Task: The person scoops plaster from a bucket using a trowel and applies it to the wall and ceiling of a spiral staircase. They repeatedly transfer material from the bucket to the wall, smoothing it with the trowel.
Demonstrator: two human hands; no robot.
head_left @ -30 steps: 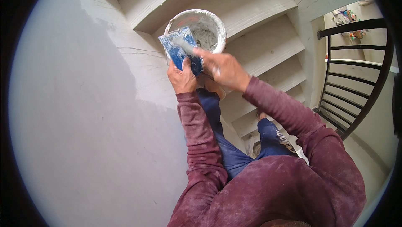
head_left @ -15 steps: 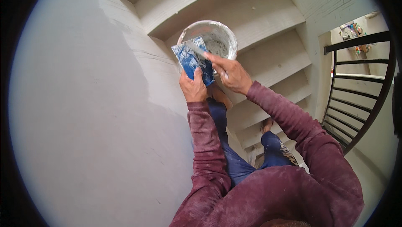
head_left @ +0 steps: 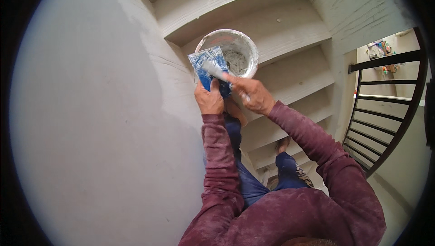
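My left hand [head_left: 209, 99] is closed around the near end of a flat blue plastering blade [head_left: 202, 74], its thumb lying on the upper face. White putty is smeared over that face. In my right hand [head_left: 256, 95] is a putty knife [head_left: 214, 70], its blade coated white and lying across the blue one, slightly blurred. White residue marks the right fingers. Just beyond both hands, a round bucket [head_left: 254, 50] stands on a stair tread, with greyish-white putty [head_left: 237, 62] inside and crusted on its walls. The blue blade overlaps the bucket's left rim.
Pale stair treads [head_left: 290, 71] curve upward ahead and descend to the right. A grey-white wall [head_left: 90, 110] with a damp-looking patch edge fills the left. At right runs a dark metal railing [head_left: 385, 60], with assorted items [head_left: 384, 48] on the floor beyond it. My bare feet are on the steps.
The putty knife has slid down the blue blade toward my left thumb, and its blade now faces up more broadly. Both hands stay near the bucket; the whole view has shifted slightly.
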